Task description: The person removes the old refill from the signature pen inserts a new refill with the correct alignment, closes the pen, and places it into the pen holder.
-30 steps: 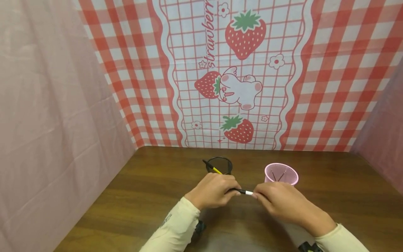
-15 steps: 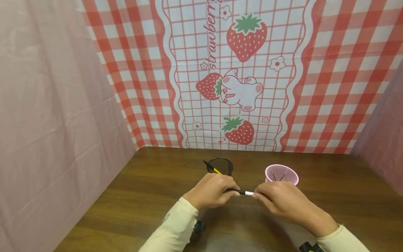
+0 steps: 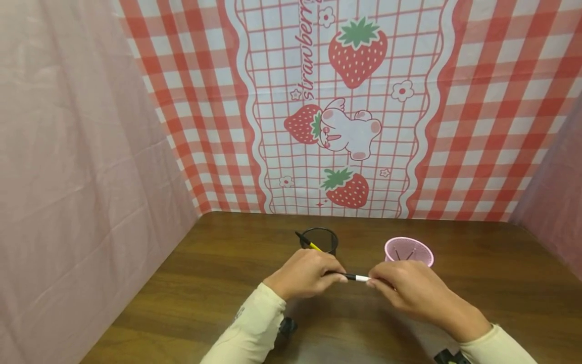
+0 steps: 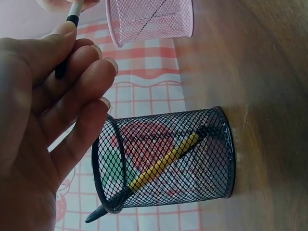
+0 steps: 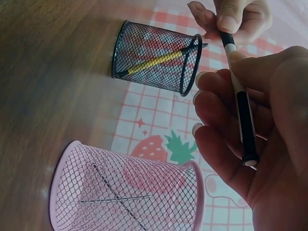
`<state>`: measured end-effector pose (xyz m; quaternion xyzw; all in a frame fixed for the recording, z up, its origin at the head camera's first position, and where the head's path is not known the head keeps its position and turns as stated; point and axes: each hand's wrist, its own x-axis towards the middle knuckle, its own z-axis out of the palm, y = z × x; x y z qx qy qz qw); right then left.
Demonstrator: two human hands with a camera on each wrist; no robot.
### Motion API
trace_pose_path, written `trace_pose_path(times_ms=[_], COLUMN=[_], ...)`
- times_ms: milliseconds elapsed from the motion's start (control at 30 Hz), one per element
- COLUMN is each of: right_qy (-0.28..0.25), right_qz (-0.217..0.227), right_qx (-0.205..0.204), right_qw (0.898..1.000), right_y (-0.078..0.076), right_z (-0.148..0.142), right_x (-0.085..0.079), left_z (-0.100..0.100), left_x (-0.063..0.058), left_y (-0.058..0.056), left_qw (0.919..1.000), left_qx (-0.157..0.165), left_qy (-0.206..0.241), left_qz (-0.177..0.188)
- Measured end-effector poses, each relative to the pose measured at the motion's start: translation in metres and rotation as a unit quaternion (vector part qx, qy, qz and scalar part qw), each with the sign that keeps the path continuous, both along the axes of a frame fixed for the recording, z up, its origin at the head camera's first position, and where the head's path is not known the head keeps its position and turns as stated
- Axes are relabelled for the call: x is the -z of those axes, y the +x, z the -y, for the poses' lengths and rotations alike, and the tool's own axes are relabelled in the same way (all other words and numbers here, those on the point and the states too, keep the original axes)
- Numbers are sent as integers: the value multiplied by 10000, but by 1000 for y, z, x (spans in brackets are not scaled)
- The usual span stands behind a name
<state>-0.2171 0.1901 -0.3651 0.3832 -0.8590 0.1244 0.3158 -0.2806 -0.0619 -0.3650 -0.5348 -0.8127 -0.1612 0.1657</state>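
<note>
A black-and-white pen (image 3: 361, 278) stretches between both hands in the head view. My left hand (image 3: 309, 273) pinches its black end between thumb and fingers. The white part and the other black section (image 5: 246, 120) lie in my right hand (image 3: 411, 288), whose thumb presses the pen against its fingers. Behind the left hand stands a black mesh pen cup (image 4: 168, 159), holding a yellow-and-black pen (image 4: 166, 166) that leans past the rim. Beyond the right hand is a pink mesh cup (image 5: 130, 187) with two thin dark rods (image 5: 120, 198) crossed inside.
Both cups stand upright on a brown wooden table (image 3: 182, 283). A red-and-white checked cloth with strawberries (image 3: 356, 53) hangs at the table's back. Pale pink curtains (image 3: 82, 177) flank the left and right sides.
Both hands keep their hold on the pen, nearly still. The head view has shifted very slightly.
</note>
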Motion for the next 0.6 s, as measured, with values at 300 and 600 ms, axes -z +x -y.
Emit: trace_pose_path(times_ms=[300, 600], right_qy=[50, -123], right_qz=[-29, 83], right_qx=[60, 103], right_qw=[10000, 9998], right_y=[-1, 1], right_z=[-2, 1], right_x=[0, -2], left_z=[-3, 3], left_x=[2, -1], left_y=[-1, -2], left_qw=[9999, 9989], left_qx=[-67, -172], left_qy=[-126, -208], left_qz=[91, 395])
